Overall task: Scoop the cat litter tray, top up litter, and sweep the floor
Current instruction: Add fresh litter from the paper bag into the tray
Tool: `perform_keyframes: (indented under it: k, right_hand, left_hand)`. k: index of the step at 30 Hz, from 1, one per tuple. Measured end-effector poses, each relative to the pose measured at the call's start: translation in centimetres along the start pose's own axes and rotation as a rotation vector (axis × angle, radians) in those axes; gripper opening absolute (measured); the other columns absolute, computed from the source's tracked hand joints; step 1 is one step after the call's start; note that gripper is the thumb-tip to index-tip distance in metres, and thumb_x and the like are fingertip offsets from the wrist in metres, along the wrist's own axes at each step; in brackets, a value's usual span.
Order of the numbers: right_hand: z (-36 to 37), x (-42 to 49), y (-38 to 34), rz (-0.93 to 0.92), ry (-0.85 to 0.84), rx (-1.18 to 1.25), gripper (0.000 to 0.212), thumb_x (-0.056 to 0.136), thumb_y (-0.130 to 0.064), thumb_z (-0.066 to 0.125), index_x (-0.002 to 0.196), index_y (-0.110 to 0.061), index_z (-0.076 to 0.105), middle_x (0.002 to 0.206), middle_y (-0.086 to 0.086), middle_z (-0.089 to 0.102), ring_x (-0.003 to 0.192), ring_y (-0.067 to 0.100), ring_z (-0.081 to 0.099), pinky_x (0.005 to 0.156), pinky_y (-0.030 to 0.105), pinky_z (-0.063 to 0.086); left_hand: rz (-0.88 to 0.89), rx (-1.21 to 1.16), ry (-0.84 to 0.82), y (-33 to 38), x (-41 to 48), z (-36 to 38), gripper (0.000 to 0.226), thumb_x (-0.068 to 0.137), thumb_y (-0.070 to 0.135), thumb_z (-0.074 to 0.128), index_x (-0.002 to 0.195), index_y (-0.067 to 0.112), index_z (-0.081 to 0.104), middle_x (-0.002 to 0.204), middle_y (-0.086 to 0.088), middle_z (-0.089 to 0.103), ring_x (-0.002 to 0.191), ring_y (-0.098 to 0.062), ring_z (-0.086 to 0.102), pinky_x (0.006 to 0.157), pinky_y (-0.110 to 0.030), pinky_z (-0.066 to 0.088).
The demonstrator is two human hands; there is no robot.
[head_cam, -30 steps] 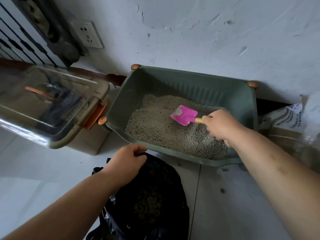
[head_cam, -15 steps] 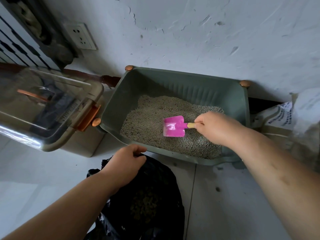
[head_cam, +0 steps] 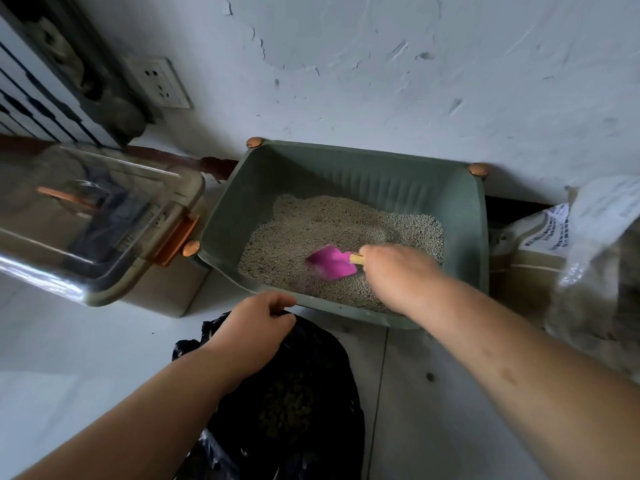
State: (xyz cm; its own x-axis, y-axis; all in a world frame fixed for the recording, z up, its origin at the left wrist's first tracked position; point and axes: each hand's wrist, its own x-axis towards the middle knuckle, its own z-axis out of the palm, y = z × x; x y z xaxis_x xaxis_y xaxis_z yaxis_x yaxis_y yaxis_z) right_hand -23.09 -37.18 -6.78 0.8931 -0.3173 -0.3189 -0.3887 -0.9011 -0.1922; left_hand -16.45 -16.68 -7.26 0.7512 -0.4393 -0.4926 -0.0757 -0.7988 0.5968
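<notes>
Head view: at 7 o'clock the left hand (head_cam: 256, 327) pinches the bag (head_cam: 311, 393) by its limp rim. Centre, the scoop (head_cam: 330, 263), seemingly light and stiff, digs loose litter (head_cam: 311, 223) inside the tray (head_cam: 467, 237); the right hand (head_cam: 398, 275), at its 3 o'clock, clamps the handle, the proper hold.

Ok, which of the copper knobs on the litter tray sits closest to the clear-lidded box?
The front left knob, right beside the orange latch on the box; the other two sit at the back corners against the wall.
</notes>
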Motion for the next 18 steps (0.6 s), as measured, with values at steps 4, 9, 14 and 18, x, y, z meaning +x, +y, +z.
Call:
perform_keyframes:
  k: [4,9,14,18]
  right_hand:
    - [-3.1,-1.5,2.0,0.146,-0.074,-0.152,0.022,0.088,-0.005,0.053,0.105,-0.016,0.061,0.075,-0.001,0.049,0.074,0.022,0.052,0.064,0.028,0.037]
    - [-4.1,-3.2,2.5,0.184,-0.081,-0.186,0.015,0.092,-0.015,0.050,0.105,-0.016,0.058,0.090,0.003,0.051,0.087,0.026,0.054,0.071,0.028,0.039]
    - [-4.1,-3.7,3.3,0.270,-0.142,-0.217,0.025,0.087,-0.007,0.055,0.109,-0.017,0.062,0.092,0.003,0.054,0.086,0.026,0.052,0.076,0.030,0.044]
    - [-4.1,-2.6,3.5,0.332,0.017,-0.111,0.033,0.090,-0.008,0.048,0.122,-0.013,0.058,0.115,0.010,0.062,0.106,0.028,0.059,0.080,0.032,0.044]
  left_hand:
    - [-0.002,-0.012,-0.009,0.1,-0.2,0.1,0.030,0.094,0.022,0.059,0.123,0.027,0.062,0.114,0.007,0.065,0.096,-0.005,0.062,0.072,-0.011,0.043]
    - [0.012,-0.018,-0.003,1.2,-0.4,0.6,0.027,0.094,0.022,0.057,0.120,0.028,0.063,0.116,0.006,0.064,0.092,-0.006,0.064,0.067,-0.010,0.045]
    - [0.032,0.007,-0.023,2.3,-1.0,1.0,0.027,0.096,0.025,0.055,0.122,0.029,0.061,0.115,0.006,0.063,0.096,-0.016,0.067,0.067,-0.012,0.045]
    - [0.043,0.009,-0.028,2.9,-1.4,1.1,0.026,0.096,0.024,0.055,0.121,0.029,0.061,0.117,0.005,0.063,0.099,-0.016,0.066,0.067,-0.011,0.044]
